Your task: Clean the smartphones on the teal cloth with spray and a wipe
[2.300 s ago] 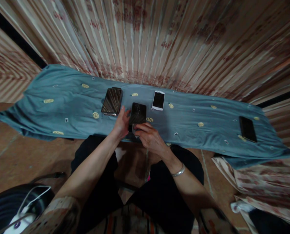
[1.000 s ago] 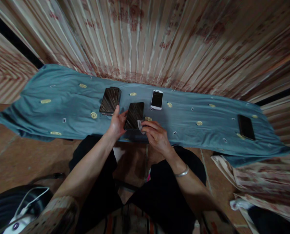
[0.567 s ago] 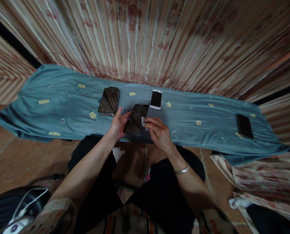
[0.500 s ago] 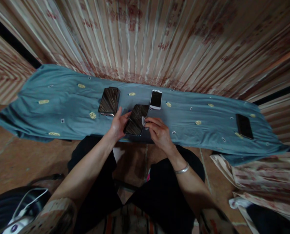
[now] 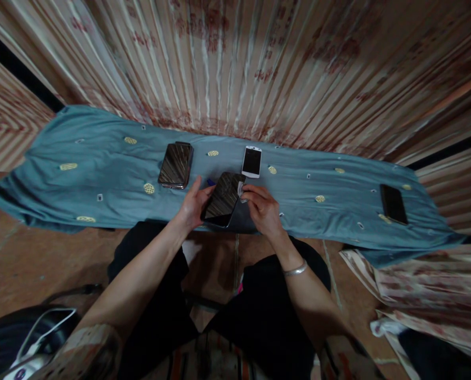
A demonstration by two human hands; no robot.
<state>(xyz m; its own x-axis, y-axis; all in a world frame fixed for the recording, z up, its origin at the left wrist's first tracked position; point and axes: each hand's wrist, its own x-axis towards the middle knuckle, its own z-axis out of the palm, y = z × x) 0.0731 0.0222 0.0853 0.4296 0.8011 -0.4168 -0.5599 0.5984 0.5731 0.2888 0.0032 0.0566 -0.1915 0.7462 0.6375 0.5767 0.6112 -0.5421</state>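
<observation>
My left hand (image 5: 193, 205) grips the left edge of a dark, glossy smartphone (image 5: 224, 196), which is tilted a little above the cloth-covered table. Pinched in my right hand (image 5: 262, 207) is a small crumpled whitish wipe (image 5: 241, 191), at the phone's upper right edge. Just beyond the phone lies a white smartphone (image 5: 251, 161) with a dark screen. A short stack of dark phones (image 5: 175, 164) rests to the left of my left hand. Something small and blue shows partly behind my left thumb; its kind is unclear.
A blue-green cloth (image 5: 112, 179) with yellow pineapple prints covers the long narrow table. Another dark phone (image 5: 393, 203) lies near the right end. Pleated curtains (image 5: 227, 68) hang close behind. A power strip with a white cable (image 5: 31, 351) sits at lower left.
My right hand has moved the wipe slightly up and right, from the phone's face to its edge. The phone's angle in my left hand has shifted a little.
</observation>
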